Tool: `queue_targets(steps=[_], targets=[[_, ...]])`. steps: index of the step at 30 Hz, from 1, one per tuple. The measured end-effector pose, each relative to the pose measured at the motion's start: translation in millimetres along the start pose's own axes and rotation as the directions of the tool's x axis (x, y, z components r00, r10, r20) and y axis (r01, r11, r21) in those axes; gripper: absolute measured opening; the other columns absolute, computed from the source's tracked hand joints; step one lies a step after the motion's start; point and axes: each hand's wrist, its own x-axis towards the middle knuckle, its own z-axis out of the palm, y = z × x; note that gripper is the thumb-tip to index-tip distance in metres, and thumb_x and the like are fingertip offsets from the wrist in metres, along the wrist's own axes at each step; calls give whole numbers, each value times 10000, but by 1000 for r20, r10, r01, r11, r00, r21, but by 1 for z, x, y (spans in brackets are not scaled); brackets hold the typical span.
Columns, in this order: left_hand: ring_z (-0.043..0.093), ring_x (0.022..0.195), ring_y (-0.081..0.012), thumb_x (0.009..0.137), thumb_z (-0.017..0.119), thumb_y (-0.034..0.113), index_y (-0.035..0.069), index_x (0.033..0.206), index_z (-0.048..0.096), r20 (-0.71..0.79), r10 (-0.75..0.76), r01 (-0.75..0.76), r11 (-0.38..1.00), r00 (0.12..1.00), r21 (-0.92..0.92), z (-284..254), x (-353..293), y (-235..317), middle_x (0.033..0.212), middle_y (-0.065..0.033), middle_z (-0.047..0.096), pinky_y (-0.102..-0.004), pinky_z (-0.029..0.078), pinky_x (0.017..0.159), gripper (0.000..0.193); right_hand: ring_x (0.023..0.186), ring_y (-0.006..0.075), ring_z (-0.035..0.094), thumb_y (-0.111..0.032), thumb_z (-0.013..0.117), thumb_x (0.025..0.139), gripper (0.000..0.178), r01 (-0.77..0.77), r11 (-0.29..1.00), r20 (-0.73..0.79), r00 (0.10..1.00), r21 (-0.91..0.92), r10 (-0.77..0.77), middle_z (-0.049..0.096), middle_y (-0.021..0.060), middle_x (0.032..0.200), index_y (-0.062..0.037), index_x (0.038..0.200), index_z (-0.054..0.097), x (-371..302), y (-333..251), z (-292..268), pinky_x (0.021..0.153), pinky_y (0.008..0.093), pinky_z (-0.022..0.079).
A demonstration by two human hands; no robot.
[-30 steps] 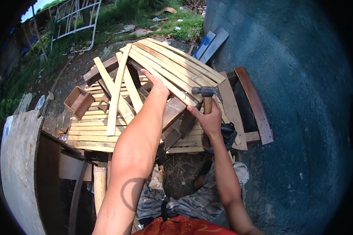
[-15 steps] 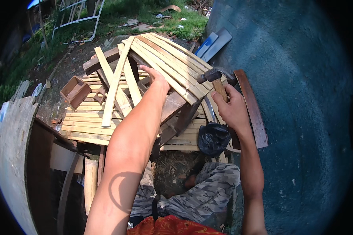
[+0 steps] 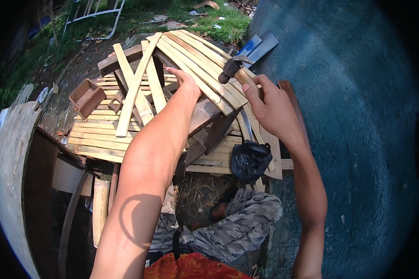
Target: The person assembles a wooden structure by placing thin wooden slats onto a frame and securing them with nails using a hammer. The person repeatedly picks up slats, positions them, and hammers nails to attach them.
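Note:
My right hand (image 3: 272, 102) is closed round the wooden handle of a claw hammer (image 3: 233, 69). The hammer's dark metal head hangs above the right part of a row of pale bamboo slats (image 3: 205, 72). These slats lie side by side on a dark wooden frame (image 3: 205, 114). Against the left edge of the row rests my left hand (image 3: 186, 83), its visible fingers stretched out; its other fingers are hidden. Just left of that hand, several loose slats (image 3: 137, 86) lie crossed over the frame.
Beneath the frame is a slatted bamboo bench (image 3: 97, 149), with a small brown wooden box (image 3: 87, 97) at its left. A black plastic bag (image 3: 250, 160) sits near my right forearm. A blue-green wall (image 3: 358, 139) rises on the right; a weathered board (image 3: 14, 176) stands on the left.
The hammer has moved up and left over the slats, and its head has turned. My left hand stays at the slats' edge. The view has shifted slightly.

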Motion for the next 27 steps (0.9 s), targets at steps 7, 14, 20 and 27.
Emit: queue_targets(steps=[7,14,20,27], targets=[[471,1400,-323,883,225,902,115,1544,419,-6,0,0,1000,1000,12,0,-3,1,1556,-112,471,-450,367,1180,1046,736,487,648,-273,570,1033,323,148,980,-18,988,-130,-152,646,287,744,50,1031,593,4,-5,4,663,524,489],[464,1405,-321,883,224,901,118,1550,411,-16,-1,2,1000,1000,27,1,-2,0,1564,-111,461,-443,364,1183,1045,717,485,651,-257,543,1047,309,145,989,-182,972,-42,-150,650,293,748,45,1026,608,5,-5,-6,651,519,505],[458,1410,-319,883,223,901,120,1554,405,-23,-5,6,999,1000,34,1,-7,3,1571,-111,452,-437,362,1186,1045,751,429,647,-329,573,1042,362,34,987,-34,999,-156,-40,647,268,783,20,1118,629,6,5,-4,710,491,480],[446,1419,-317,880,229,903,124,1568,382,-3,5,-5,998,1000,57,-2,-5,0,1585,-110,432,-429,353,1192,1050,804,512,650,-293,547,1038,346,111,977,121,989,-180,-89,656,296,768,48,1043,602,13,-5,-7,719,554,492]])
